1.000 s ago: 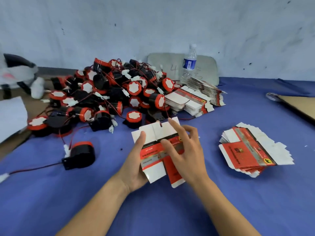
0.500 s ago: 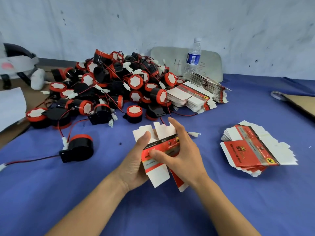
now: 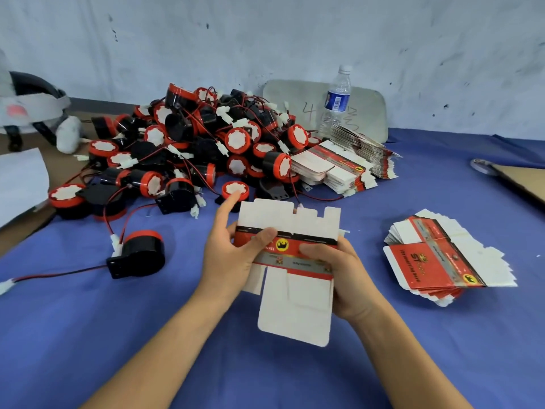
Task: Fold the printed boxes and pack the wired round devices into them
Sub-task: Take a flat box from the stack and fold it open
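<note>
Head view looks down on a blue tabletop (image 3: 295, 376). Both hands hold one printed box (image 3: 295, 308) up in the middle, a little above the cloth. The box is not folded shut yet. Its white flaps stick up at the top edge, and one long white flap hangs down toward the person. The left hand (image 3: 233, 261) grips the left side of the red band, thumb on the front and fingers behind. The right hand (image 3: 339, 278) grips the right edge, thumb on the front and fingers curled around the side.

A big pile of round devices (image 3: 206, 149) with red and black wires sits behind the box, toward the back left. One single round device (image 3: 141, 252) lies alone to the left of the left hand, near it but not touching. A stack of flat boxes (image 3: 427, 261) lies to the right, with a strip of blue cloth between it and the right hand. More flat boxes (image 3: 333, 169) lean against the pile at the back, by a water bottle (image 3: 339, 95). Blue cloth shows under both arms, near the front edge.
</note>
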Motion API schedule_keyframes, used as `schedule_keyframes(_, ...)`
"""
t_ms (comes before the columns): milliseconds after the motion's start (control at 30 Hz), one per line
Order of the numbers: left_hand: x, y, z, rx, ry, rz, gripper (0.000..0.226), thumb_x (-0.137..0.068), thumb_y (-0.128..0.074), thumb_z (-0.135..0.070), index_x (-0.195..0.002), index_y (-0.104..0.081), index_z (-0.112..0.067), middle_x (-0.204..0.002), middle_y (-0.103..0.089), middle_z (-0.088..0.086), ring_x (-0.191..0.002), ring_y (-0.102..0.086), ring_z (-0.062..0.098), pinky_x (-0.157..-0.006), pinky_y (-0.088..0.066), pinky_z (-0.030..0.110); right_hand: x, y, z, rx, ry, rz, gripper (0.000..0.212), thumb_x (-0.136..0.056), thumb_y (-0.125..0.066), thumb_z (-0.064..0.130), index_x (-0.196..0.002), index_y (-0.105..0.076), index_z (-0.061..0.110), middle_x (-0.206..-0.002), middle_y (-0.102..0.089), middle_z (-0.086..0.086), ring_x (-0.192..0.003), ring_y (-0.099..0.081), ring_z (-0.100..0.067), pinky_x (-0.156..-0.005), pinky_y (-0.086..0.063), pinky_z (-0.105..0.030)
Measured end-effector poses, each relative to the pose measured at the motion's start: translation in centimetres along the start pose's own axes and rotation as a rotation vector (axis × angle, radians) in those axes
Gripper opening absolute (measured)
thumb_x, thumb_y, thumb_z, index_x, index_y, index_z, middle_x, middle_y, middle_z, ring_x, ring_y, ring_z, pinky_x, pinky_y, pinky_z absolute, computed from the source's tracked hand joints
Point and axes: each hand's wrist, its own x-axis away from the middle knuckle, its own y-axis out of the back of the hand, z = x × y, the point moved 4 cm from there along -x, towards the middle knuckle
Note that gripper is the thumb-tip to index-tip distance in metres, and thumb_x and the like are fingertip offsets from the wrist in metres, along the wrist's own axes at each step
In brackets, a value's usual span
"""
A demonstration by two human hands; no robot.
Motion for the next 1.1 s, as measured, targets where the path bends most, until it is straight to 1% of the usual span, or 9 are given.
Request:
schedule_keyframes(133, -0.2, 0.0, 0.0, 0.024, -0.009, -0.001, 0.060, -0.068, -0.079, -0.047, -0.118, -0.049, -0.059, -0.109, -0.071, -0.007, -0.097, -0.070, 0.018, -0.076, -0.060, 0.033, -0.3, 0.4, -0.4, -0.065, -0.033, -0.016, 0.030, -0.070, -0.070, 0.012, -0.100, -0.068, 0.012, -0.096, -0.073, -0.017, -0.075, -0.072, -0.031, -0.058, -0.057, -0.036)
schedule_keyframes(233, -0.1, 0.1, 0.0, -0.002, -0.027, -0.017, 0.065, -0.070, -0.076, -0.045, -0.127, -0.046, -0.052, -0.109, -0.071, -0.012, -0.099, -0.069, 0.012, -0.076, -0.058, 0.028, -0.5, 0.4, -0.8, -0.065, -0.057, -0.018, 0.038, -0.070, -0.075, 0.010, -0.108, -0.066, 0.011, -0.101, -0.072, -0.017, -0.079, -0.072, -0.031, -0.061, -0.058, -0.037)
schedule_keyframes(367, 0.1, 0.0, 0.0, -0.012, -0.017, 0.000, 0.077, -0.074, -0.075, -0.044, -0.142, -0.039, -0.035, -0.115, -0.067, -0.012, -0.105, -0.064, 0.004, -0.081, -0.055, 0.023, -0.9, 0.2, -1.4, -0.020, -0.029, -0.154, 0.060, -0.064, -0.072, 0.042, -0.116, -0.063, 0.012, -0.105, -0.072, -0.016, -0.089, -0.071, -0.032, -0.075, -0.059, -0.044)
schedule_keyframes(433, 0.3, -0.6, 0.1, 0.022, 0.038, 0.077, 0.087, -0.069, -0.072, -0.046, -0.146, -0.034, -0.032, -0.119, -0.063, -0.019, -0.107, -0.062, -0.002, -0.080, -0.052, 0.017, -1.0, 0.0, -1.5, 0.036, 0.006, -0.208, 0.061, -0.065, -0.065, 0.055, -0.112, -0.066, 0.017, -0.104, -0.073, -0.013, -0.092, -0.071, -0.031, -0.083, -0.057, -0.046)
schedule_keyframes(600, 1.5, -2.5, 0.2, 0.040, 0.088, 0.328, 0.099, -0.071, -0.080, -0.042, -0.149, -0.019, -0.039, -0.113, -0.061, -0.036, -0.107, -0.060, -0.006, -0.079, -0.050, 0.013, -0.8, -0.6, -1.7, -0.042, 0.024, -0.196, 0.046, -0.064, -0.060, 0.062, -0.091, -0.078, 0.028, -0.103, -0.074, -0.011, -0.089, -0.072, -0.027, -0.074, -0.060, -0.038)
schedule_keyframes(700, 2.1, -3.2, -0.2, 0.038, 0.070, 0.434, 0.115, -0.063, -0.075, -0.045, -0.152, -0.003, -0.037, -0.120, -0.056, -0.039, -0.116, -0.057, -0.004, -0.092, -0.050, 0.022, -0.6, -1.0, -1.3, -0.051, 0.065, -0.136, 0.061, -0.063, -0.067, 0.068, -0.113, -0.070, 0.033, -0.116, -0.070, -0.007, -0.105, -0.068, -0.026, -0.087, -0.055, -0.041)
schedule_keyframes(800, 2.5, -3.1, -0.6, 0.024, 0.005, 0.446, 0.115, -0.067, -0.076, -0.041, -0.150, 0.004, -0.043, -0.132, -0.049, -0.035, -0.125, -0.052, 0.002, -0.099, -0.049, 0.030, -0.3, -1.1, -0.9, -0.058, 0.091, -0.093, 0.095, -0.058, -0.067, 0.068, -0.140, -0.045, 0.027, -0.129, -0.062, -0.008, -0.114, -0.063, -0.028, -0.094, -0.053, -0.046)
schedule_keyframes(1000, 2.5, -2.4, -1.7, -0.260, -0.217, 0.305, 0.115, -0.074, -0.077, -0.035, -0.150, 0.008, -0.043, -0.151, -0.034, -0.016, -0.138, -0.037, 0.009, -0.106, -0.043, 0.032, 0.4, -1.0, 1.5, 0.042, 0.381, -0.103, 0.072, -0.067, -0.068, 0.072, -0.131, -0.049, 0.045, -0.125, -0.064, -0.005, -0.110, -0.065, -0.027, -0.082, -0.056, -0.045)
schedule_keyframes(1100, 3.0, -2.5, -2.7, -0.292, -0.134, 0.341, 0.122, -0.072, -0.083, -0.018, -0.146, 0.012, -0.038, -0.153, -0.031, -0.007, -0.138, -0.037, 0.010, -0.109, -0.040, 0.036, 1.0, -1.3, 2.4, 0.169, 0.520, -0.127, 0.068, -0.069, -0.058, 0.080, -0.130, -0.046, 0.054, -0.131, -0.059, -0.010, -0.110, -0.063, -0.032, -0.082, -0.055, -0.051)
